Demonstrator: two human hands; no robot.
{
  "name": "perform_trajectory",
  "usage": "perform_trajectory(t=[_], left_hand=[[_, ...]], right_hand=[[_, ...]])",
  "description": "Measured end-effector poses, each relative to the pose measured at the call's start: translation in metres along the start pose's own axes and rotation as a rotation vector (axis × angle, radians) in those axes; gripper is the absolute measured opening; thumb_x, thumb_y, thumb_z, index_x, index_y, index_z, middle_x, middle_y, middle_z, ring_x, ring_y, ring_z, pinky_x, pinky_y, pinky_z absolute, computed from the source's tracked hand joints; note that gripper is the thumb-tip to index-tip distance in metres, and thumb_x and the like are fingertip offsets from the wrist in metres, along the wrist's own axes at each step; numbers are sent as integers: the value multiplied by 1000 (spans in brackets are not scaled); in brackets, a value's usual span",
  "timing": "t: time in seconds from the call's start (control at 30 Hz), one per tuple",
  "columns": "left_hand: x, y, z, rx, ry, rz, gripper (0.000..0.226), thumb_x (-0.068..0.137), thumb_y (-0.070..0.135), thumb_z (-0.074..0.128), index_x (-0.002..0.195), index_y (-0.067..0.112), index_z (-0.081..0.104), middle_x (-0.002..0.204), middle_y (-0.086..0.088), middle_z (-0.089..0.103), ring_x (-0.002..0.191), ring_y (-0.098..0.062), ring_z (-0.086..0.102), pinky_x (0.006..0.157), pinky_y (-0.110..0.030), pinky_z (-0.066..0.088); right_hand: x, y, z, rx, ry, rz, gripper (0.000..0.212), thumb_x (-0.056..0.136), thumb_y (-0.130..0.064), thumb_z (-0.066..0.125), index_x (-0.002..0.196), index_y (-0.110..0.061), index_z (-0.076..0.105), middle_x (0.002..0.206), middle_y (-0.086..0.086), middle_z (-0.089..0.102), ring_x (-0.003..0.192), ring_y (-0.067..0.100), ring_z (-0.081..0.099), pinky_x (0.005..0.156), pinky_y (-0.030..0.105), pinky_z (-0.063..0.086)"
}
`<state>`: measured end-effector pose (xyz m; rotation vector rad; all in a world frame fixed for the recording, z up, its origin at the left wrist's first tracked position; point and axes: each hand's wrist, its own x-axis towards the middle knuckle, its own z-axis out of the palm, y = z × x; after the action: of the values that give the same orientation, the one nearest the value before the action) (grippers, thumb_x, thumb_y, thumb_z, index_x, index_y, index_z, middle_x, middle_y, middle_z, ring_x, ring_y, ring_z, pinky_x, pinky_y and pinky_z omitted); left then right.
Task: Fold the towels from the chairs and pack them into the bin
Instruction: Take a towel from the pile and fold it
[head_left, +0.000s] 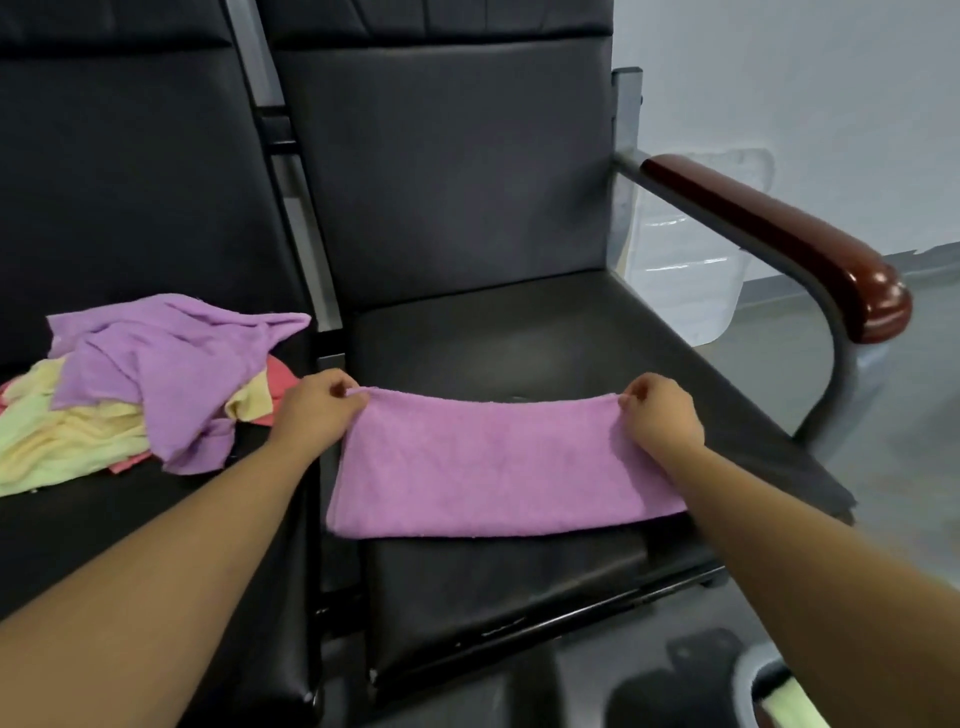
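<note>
A pink-purple towel (488, 467) lies folded in half on the seat of the right black chair (519, 343). My left hand (317, 408) pinches its far left corner and my right hand (660, 415) pinches its far right corner. On the left chair's seat (119, 519) sits a loose pile of towels (140, 384): a purple one on top, pale yellow and pink-red ones under it. A clear plastic bin (680, 280) stands on the floor beyond the right chair, partly hidden by the chair's back and armrest.
The right chair has a dark wooden armrest (779, 244) on a metal frame. A metal post (306, 244) separates the two seats. A round container rim (763, 691) with something pale yellow inside shows at the bottom right. Grey floor lies to the right.
</note>
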<state>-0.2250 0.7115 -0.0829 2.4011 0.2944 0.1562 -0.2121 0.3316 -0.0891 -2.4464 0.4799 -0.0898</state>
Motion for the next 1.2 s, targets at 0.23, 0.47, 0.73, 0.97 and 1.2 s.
perform_trajectory(t=[0.23, 0.47, 0.73, 0.97, 1.2], left_hand=[[7, -7, 12, 12, 16, -33, 17, 93, 26, 63, 77, 21, 59, 74, -1, 63, 74, -24, 59, 65, -33, 44], [-12, 1, 8, 63, -39, -99, 30, 92, 34, 64, 96, 5, 61, 90, -7, 65, 77, -23, 56, 62, -31, 36], [-55, 4, -3, 33, -338, -293, 48, 87, 35, 71, 115, -3, 62, 107, -16, 63, 93, -28, 62, 63, -29, 40], [-68, 10, -7, -230, -347, -386, 45, 71, 25, 69, 106, -2, 64, 98, -22, 65, 76, -30, 58, 61, -30, 42], [-75, 22, -35, -743, -393, -584, 16, 87, 6, 63, 102, 12, 61, 80, -9, 66, 71, -20, 60, 61, -32, 50]], right_hand=[[4, 11, 14, -251, 118, -168, 13, 99, -22, 46, 101, -21, 59, 98, 3, 58, 79, 28, 56, 69, 35, 42], [-14, 4, 15, -301, 131, -184, 25, 104, -29, 41, 110, -6, 48, 115, 17, 47, 74, 32, 52, 65, 38, 43], [-68, -33, 13, -520, -147, -367, 45, 103, -41, 39, 132, -8, 48, 135, 16, 47, 122, 35, 49, 101, 44, 38], [-108, -21, 39, -533, -325, -380, 53, 104, -46, 29, 145, -13, 35, 155, 11, 31, 144, 27, 32, 121, 53, 11], [-120, -28, 49, -589, -458, -547, 56, 108, -42, 14, 161, -27, 7, 169, 1, -1, 155, 19, 1, 125, 43, -1]])
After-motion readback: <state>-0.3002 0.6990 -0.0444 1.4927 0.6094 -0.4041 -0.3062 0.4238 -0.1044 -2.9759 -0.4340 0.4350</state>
